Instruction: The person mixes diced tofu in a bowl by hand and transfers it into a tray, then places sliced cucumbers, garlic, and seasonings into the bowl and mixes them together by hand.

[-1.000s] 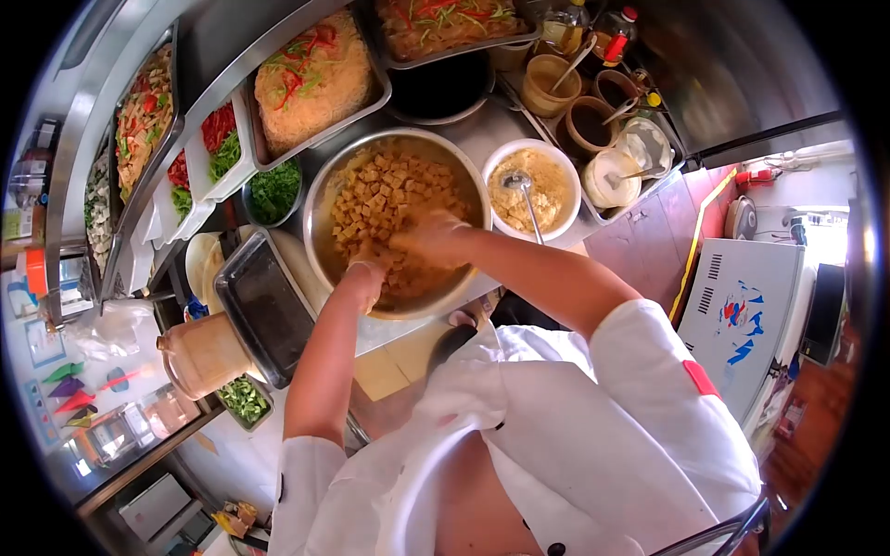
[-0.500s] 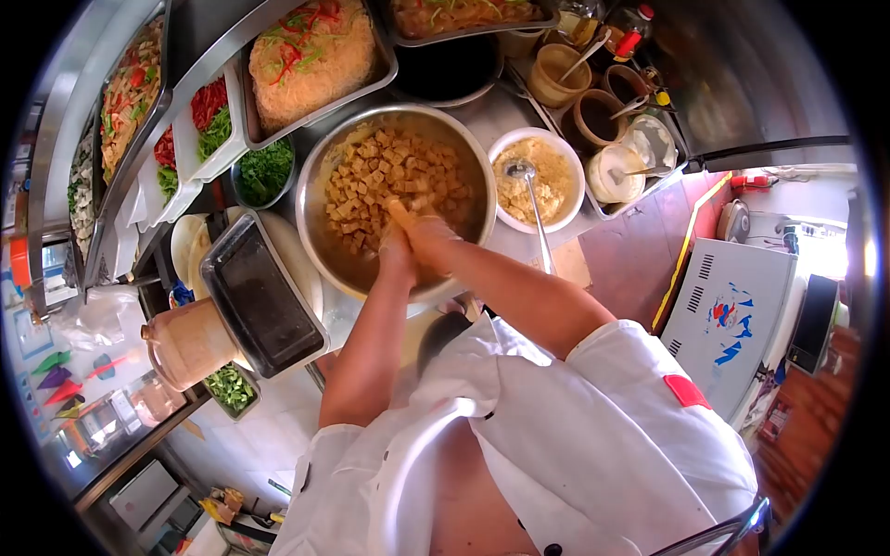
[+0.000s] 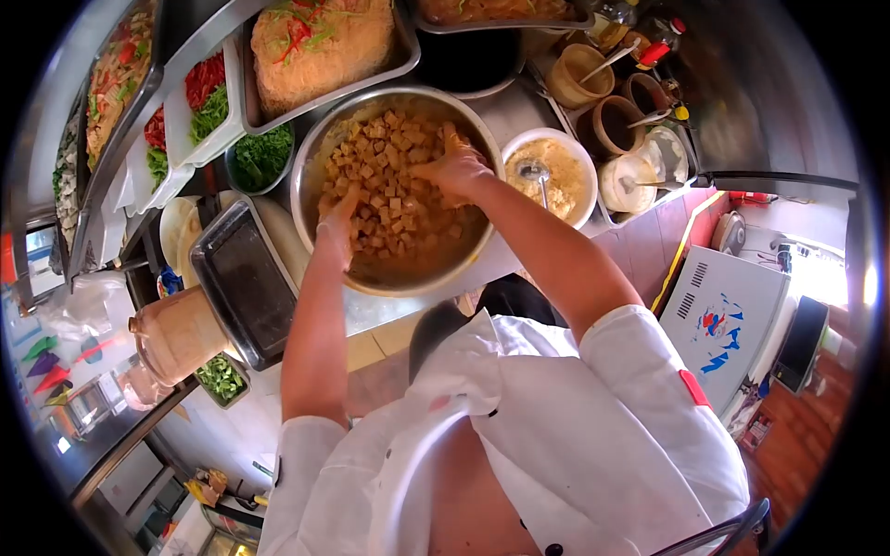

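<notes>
Over in the upper middle of the frame, a wide round steel bowl [image 3: 415,284] of small tan cubes [image 3: 382,176] sits on the bench, both hands inside, the left [image 3: 339,225] and right [image 3: 454,173] apart, fingers spread among the cubes.

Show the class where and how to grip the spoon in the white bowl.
Take the spoon by its handle, coming from above on the person's side. Its head rests in the pale food, while the slim, bare handle runs toward the person. The right forearm passes close by, so it should probably move aside first.
</notes>
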Tool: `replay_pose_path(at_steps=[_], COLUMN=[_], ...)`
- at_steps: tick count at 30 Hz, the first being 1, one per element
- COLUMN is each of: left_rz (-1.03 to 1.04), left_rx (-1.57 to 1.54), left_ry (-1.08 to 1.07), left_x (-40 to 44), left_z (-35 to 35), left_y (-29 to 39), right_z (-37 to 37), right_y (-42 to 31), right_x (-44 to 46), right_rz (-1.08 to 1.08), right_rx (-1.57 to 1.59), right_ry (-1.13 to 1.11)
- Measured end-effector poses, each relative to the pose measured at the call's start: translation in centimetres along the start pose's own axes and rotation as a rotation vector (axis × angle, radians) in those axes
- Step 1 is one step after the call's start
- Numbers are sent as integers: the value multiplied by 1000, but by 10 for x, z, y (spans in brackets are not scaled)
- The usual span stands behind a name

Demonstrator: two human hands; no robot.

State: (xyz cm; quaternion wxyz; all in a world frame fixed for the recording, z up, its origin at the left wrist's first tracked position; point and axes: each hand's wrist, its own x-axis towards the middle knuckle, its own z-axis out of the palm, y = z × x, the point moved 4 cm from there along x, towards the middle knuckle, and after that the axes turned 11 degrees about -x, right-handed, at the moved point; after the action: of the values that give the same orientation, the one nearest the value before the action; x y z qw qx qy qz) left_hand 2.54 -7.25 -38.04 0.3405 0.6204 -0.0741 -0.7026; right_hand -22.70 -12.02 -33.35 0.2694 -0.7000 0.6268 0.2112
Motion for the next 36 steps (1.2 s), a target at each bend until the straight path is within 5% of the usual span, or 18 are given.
replay_pose_path(at_steps=[2, 5, 8, 10, 12, 13, 15, 18, 19, 22, 23, 25, 26, 28, 30, 33, 35, 36], left_rz=[116, -77, 98, 117, 137, 154, 195, 281, 269, 84, 101, 143, 145, -43, 223, 243, 285, 303], left_rx=[62, -312, -280, -302, -221, -169, -49, 113, 189, 431, 344, 170, 169, -188, 217, 28, 172, 263], left_ry=[37, -139, -28, -90, -70, -62, -65, -155, -145, 81, 89, 106, 107, -53, -62, 68, 92, 88], left_x=[-8, 0, 11, 31, 32, 27, 17, 7, 3, -2, 8, 31, 41, 71, 194, 83, 64, 59], left_z=[32, 72, 91, 80, 68, 62, 47, 25, 27, 56, 64, 73, 74, 79, 15, 69, 55, 42], left_y=[-2, -19, -32, -39, -30, -20, 3, 40, 52, 58, 47, 31, 26, 3, -49, 3, 23, 33], right_z=[34, 7, 29, 23, 35, 29, 29, 33, 25, -16, -10, -26, -16, -5, -12, -4, 12, 5], right_y=[6, -28, -40, -46, -42, -41, -35, -8, -3, 0, 3, -10, -14, -25, -28, -27, -33, -27], right_x=[24, -14, 11, 19, 29, 28, 35, 67, 76, 48, 59, 36, 45, 54, 44, 51, 81, 83], right_rz=[149, 138, 253, -117, -184, -387, -525, -366, -335, -475, -152, 127, 124, 77, 169, 31, -418, -418], right_rx=[1181, 1362, 1298, 1305, 1410, 599, -221, -112, -445, -574, 165, 988, 987, 815, 850, 862, -435, -435], right_ry=[-233, -187, -283, 141, 214, 291, 334, 89, 62, 14, -129, -265, -265, -163, -99, -115, -45, -45])
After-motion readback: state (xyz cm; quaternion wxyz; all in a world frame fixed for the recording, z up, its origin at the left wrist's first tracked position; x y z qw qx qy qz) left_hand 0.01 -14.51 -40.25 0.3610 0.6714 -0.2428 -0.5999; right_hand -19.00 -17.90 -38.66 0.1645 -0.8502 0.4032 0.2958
